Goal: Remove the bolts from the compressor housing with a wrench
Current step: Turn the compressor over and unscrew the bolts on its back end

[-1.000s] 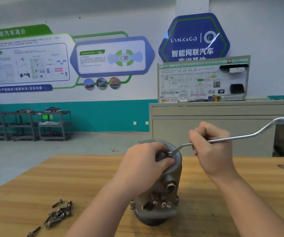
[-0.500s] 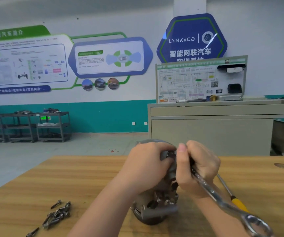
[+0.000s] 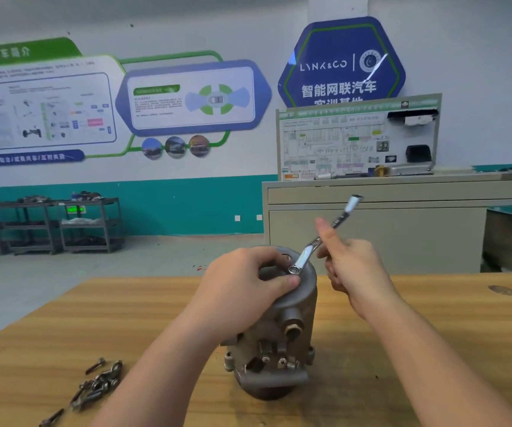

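Observation:
A grey metal compressor housing point(image 3: 282, 343) stands upright on the wooden table point(image 3: 433, 349). My left hand point(image 3: 242, 291) grips its top from the left, thumb across the front of the rim. My right hand point(image 3: 350, 266) holds a silver wrench point(image 3: 325, 234) by the middle of its shaft, with one finger straightened along it. The wrench's ring end sits on the housing's top face, and its other end points up and away to the right. The bolt under the ring is hidden.
Several loose bolts point(image 3: 94, 386) lie on the table at the front left. A grey cabinet point(image 3: 402, 220) with a wiring display board point(image 3: 356, 137) stands behind the table. Metal shelf racks point(image 3: 48, 223) line the far left wall.
The wrench swung round the housing's top: its free end pointed far right, then down towards me, and now points up and away. My left hand stayed on the housing.

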`<control>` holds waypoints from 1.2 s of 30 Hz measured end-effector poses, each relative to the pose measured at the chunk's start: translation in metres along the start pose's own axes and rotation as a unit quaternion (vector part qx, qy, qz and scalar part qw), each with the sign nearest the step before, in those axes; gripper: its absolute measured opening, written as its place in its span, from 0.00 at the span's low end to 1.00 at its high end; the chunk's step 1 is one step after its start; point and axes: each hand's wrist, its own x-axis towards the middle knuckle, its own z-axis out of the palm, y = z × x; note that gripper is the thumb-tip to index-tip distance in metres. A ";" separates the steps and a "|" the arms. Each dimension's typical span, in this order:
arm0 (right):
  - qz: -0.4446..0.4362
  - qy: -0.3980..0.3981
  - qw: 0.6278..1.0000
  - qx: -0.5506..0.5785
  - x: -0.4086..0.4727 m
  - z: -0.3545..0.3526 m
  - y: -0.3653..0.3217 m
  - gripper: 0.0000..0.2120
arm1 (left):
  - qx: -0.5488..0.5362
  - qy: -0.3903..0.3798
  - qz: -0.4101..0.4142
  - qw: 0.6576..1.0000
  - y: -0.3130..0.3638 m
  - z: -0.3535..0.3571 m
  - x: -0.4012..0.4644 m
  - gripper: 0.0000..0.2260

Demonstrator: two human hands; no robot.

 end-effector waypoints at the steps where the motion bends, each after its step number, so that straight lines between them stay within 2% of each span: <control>1: 0.000 -0.011 1.000 -0.018 -0.001 0.000 -0.004 0.27 | -0.002 0.004 -0.002 1.000 0.000 0.001 0.000 0.04; 5: -0.096 -0.005 0.979 -0.181 -0.008 0.004 -0.021 0.21 | -0.005 0.030 -0.016 0.999 0.006 0.003 0.000 0.06; 8: -0.125 -0.031 0.965 -0.228 -0.016 0.014 -0.031 0.08 | -0.001 0.049 -0.025 0.999 0.017 0.008 0.000 0.08; 9: -0.126 -0.037 0.963 -0.237 -0.019 0.017 -0.034 0.05 | 0.014 0.050 -0.028 0.998 0.019 0.008 -0.001 0.12; 12: -0.137 -0.062 0.950 -0.273 -0.023 0.023 -0.039 0.08 | 0.138 0.018 -0.061 0.988 0.004 -0.007 -0.009 0.30; 13: -0.149 -0.070 0.943 -0.290 -0.026 0.025 -0.042 0.09 | 0.131 -0.005 -0.076 0.988 -0.006 -0.014 -0.014 0.33; 16: -0.207 -0.094 0.911 -0.343 -0.035 0.027 -0.049 0.10 | -0.088 -0.096 -0.072 0.989 -0.030 -0.020 -0.032 0.30; 17: -0.232 -0.106 0.896 -0.364 -0.038 0.027 -0.051 0.11 | -0.152 -0.092 -0.061 0.982 -0.035 -0.015 -0.036 0.32; 21: -0.300 -0.150 0.837 -0.432 -0.048 0.023 -0.051 0.11 | -0.244 0.035 -0.063 0.967 -0.050 0.015 -0.040 0.34; 23: -0.364 -0.149 0.809 -0.437 -0.048 0.018 -0.048 0.17 | -0.343 0.075 -0.083 0.933 -0.057 0.028 -0.041 0.33; 25: -0.466 -0.144 0.785 -0.382 -0.044 0.011 -0.039 0.21 | -0.403 0.118 -0.062 0.906 -0.062 0.043 -0.043 0.26; 27: -0.531 -0.130 0.797 -0.255 -0.037 0.007 -0.022 0.26 | -0.414 0.156 -0.049 0.896 -0.068 0.058 -0.043 0.14; 29: -0.515 -0.097 0.844 -0.116 -0.034 0.009 -0.002 0.30 | -0.418 0.167 -0.052 0.891 -0.073 0.067 -0.041 0.08; 30: -0.484 -0.082 0.870 -0.052 -0.033 0.011 0.006 0.30 | -0.415 0.164 -0.051 0.893 -0.077 0.069 -0.041 0.08; 32: -0.425 -0.053 0.903 0.026 -0.027 0.013 0.020 0.24 | -0.404 0.152 -0.058 0.900 -0.084 0.073 -0.042 0.18; 34: -0.385 -0.011 0.922 0.045 -0.019 0.011 0.028 0.16 | -0.401 0.130 -0.063 0.905 -0.089 0.077 -0.043 0.27; 36: -0.325 0.012 0.942 0.084 -0.013 0.009 0.029 0.12 | -0.401 0.132 -0.059 0.905 -0.090 0.080 -0.042 0.30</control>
